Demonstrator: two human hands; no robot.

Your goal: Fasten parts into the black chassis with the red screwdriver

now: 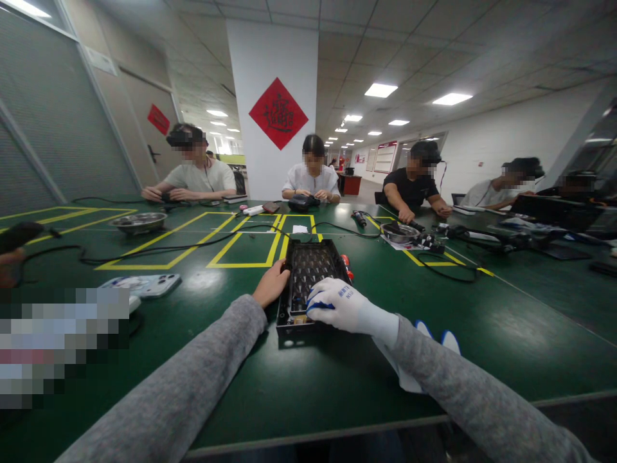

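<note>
A black open-topped case (308, 329) sits on the green table in front of me, with rows of small light-and-dark pointed shapes (315, 263) across its inside. My left hand (272, 285), bare, is closed on the case's left wall. In a white glove with blue fingertips, my right hand (340, 302) bends over the near right part of the case. Its fingers are drawn together, and what they hold, if anything, is hidden. Close to those fingertips a small tan part (299, 319) shows at the case's near end. Red round parts (347, 267) stick out along its right side.
A spare white-and-blue glove (409, 379) lies under my right forearm. To the left are a phone (144, 285) and a metal bowl (139, 222). Black cables (202, 241) cross the yellow-taped table (231, 399). Another bowl (400, 233) stands at right; several people work around the far side.
</note>
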